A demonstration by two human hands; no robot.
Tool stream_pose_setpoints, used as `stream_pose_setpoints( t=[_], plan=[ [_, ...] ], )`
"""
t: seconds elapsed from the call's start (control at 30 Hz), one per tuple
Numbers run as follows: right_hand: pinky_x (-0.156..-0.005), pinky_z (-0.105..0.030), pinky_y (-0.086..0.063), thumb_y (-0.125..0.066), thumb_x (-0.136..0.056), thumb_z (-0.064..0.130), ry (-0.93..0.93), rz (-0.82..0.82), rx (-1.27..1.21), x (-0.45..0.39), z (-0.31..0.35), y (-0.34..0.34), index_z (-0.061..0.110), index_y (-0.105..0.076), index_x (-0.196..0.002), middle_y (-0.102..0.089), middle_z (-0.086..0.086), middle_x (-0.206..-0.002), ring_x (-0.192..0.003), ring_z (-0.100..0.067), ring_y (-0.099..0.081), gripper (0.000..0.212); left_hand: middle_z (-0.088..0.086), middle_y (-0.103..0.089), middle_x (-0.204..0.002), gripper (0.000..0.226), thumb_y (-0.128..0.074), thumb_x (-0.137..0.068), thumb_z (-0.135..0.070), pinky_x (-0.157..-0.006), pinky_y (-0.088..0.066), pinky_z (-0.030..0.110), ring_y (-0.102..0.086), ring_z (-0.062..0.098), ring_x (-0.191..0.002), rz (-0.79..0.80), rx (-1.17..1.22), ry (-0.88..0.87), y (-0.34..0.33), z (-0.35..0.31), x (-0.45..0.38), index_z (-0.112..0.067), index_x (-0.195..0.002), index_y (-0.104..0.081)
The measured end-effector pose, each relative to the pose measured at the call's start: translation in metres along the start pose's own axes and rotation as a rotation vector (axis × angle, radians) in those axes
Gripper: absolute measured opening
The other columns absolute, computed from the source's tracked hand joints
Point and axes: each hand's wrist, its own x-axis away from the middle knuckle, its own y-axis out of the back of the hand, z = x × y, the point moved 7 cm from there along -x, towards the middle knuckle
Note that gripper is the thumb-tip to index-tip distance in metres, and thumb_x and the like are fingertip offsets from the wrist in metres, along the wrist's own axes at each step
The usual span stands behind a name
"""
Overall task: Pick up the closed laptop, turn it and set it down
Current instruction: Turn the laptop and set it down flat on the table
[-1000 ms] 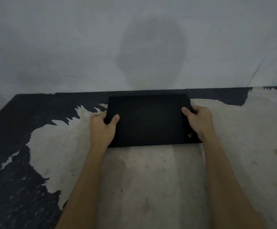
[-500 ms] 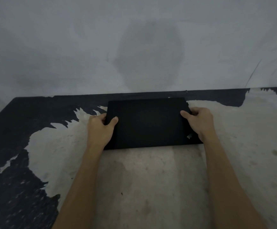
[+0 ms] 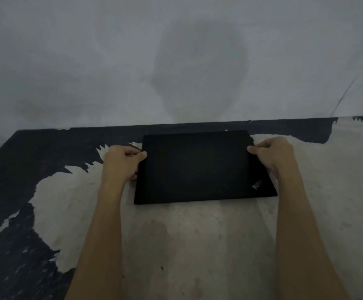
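Note:
A closed black laptop (image 3: 198, 167) lies lid up near the back of the table, long side toward me, with a small logo at its front right corner. My left hand (image 3: 122, 162) grips its left edge, thumb on the lid and fingers curled under the side. My right hand (image 3: 272, 155) grips the right edge the same way. The fingers under the laptop are hidden. Whether the laptop rests on the table or is raised a little off it, I cannot tell.
The table (image 3: 187, 245) has worn black paint with a large bare pale patch. A grey wall (image 3: 176, 61) stands right behind its back edge, close to the laptop's far side. The table's left edge runs diagonally at the far left.
Both hands have slid outward on the laptop, so the thumbs now sit nearer its side edges. The laptop looks larger and nearer in view, its orientation unchanged.

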Motion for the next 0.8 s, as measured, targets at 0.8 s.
stream_pose_setpoints(
  t=[0.8],
  plan=[
    [-0.088,-0.025,-0.049,-0.081,-0.085,0.016,0.096,-0.129,-0.100,-0.004,0.004,-0.014,0.006,-0.081,-0.108,-0.077,-0.013,-0.106,-0.097,-0.020,-0.068,0.026,0.009,-0.077,-0.116,0.031,-0.067,-0.098,-0.027,-0.086,-0.047,0.029,-0.068,0.019,-0.098,-0.268,-0.060,-0.154,0.009,-0.006,0.000,-0.010,-0.122,-0.075]
  ],
)
